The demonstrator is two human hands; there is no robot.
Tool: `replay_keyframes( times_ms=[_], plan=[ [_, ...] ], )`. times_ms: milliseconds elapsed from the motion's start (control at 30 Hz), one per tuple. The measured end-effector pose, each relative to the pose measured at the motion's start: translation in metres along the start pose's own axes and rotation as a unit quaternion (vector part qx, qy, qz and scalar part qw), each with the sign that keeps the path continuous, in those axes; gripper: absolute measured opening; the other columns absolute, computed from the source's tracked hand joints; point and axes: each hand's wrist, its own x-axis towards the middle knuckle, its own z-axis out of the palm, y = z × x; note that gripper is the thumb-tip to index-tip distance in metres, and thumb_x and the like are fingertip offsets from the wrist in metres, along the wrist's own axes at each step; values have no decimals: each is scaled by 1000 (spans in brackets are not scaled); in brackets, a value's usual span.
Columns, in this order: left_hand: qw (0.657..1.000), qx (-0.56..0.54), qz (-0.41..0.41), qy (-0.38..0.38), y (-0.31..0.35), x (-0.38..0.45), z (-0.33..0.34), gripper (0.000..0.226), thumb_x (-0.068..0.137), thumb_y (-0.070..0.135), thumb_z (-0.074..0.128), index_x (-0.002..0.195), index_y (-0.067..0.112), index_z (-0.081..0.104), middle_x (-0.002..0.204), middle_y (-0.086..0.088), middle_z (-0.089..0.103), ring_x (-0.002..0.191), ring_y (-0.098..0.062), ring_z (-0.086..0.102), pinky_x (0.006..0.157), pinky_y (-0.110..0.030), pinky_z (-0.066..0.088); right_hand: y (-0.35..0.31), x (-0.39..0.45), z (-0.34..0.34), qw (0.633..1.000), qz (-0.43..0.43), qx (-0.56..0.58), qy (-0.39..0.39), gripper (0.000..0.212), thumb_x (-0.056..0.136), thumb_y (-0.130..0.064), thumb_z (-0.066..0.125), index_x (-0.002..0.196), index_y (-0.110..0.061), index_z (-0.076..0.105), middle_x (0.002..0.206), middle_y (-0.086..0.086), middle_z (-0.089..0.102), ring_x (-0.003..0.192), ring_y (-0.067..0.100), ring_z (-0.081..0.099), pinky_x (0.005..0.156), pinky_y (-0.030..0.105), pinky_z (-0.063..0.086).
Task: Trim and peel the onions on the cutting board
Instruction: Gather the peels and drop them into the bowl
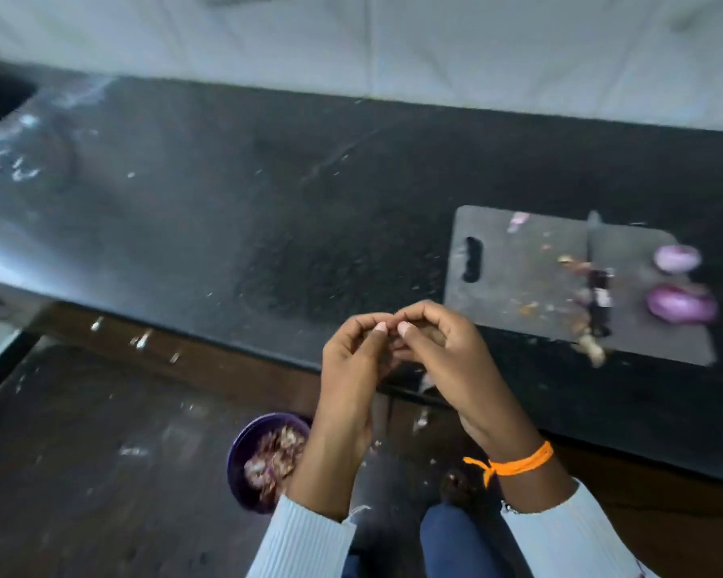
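Two peeled purple onions (679,283) lay at the right end of one grey cutting board (522,281), with one knife (597,285) beside them. The left hand (353,360) and the right hand (443,348) were curled together around one small brownish piece (412,335). One purple bowl (236,456) of peels stood below. No writing could be read.

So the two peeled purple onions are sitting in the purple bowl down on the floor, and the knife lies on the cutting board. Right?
Not quite. The head view shows the two peeled onions on the cutting board, right of the knife. The purple bowl on the floor holds peelings only.
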Motion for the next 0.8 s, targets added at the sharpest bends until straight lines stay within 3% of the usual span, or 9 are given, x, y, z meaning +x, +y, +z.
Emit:
replay_keyframes(
  times_ms=[133, 233, 300, 400, 533, 667, 800],
  plan=[
    [995, 58, -24, -71, -12, 0, 66, 18, 95, 7, 48, 91, 9, 65, 84, -12, 68, 78, -20, 64, 52, -20, 50, 4, -6, -72, 998, 4, -9, 66, 27, 91, -1, 51, 78, -21, 63, 76, 0, 68, 73, 13, 68, 72, 34, 58],
    [988, 97, -26, -120, -27, 1, 107, 15, 94, 5, 50, 95, 7, 65, 87, -9, 69, 81, -16, 64, 71, -22, 54, 14, -9, -120, 992, 7, -51, 114, 26, 91, -2, 52, 76, -22, 61, 74, -4, 65, 72, 12, 65, 66, 26, 55],
    [980, 148, -21, -135, -39, 4, 127, 17, 93, 5, 53, 90, 15, 65, 83, 2, 66, 77, -7, 60, 72, -19, 51, 27, -9, -147, 966, -20, -190, 174, 19, 88, -3, 57, 77, -18, 61, 76, -5, 61, 73, 14, 61, 64, 25, 49],
    [959, 237, 18, -157, -55, 14, 149, 26, 90, 1, 56, 82, 25, 63, 81, 10, 63, 70, -1, 55, 66, -14, 46, 42, -7, -177, 898, -46, -375, 224, 10, 82, 0, 59, 81, -9, 61, 84, 4, 59, 78, 21, 57, 64, 26, 37],
    [930, 334, 61, -138, -70, 30, 162, 35, 87, -5, 54, 82, 28, 61, 91, 10, 65, 81, -6, 59, 65, -5, 42, 49, -2, -213, 893, -32, -418, 162, 18, 82, 2, 60, 93, -12, 65, 92, 5, 61, 84, 23, 60, 69, 32, 48],
    [923, 362, 47, -123, -78, 39, 163, 32, 88, -7, 51, 86, 23, 62, 89, 7, 64, 78, -7, 57, 64, -4, 41, 50, -1, -228, 911, 5, -411, -17, 45, 80, -8, 70, 120, -26, 61, 108, -10, 49, 93, 5, 49, 71, 15, 37],
    [922, 367, 32, -121, -84, 39, 162, 28, 88, -8, 50, 91, 16, 64, 85, 7, 62, 75, -4, 55, 63, -3, 40, 61, 2, -223, 903, -13, -429, -17, 36, 81, -1, 66, 111, -21, 66, 118, -3, 53, 103, 15, 56, 79, 22, 46]
  ],
)
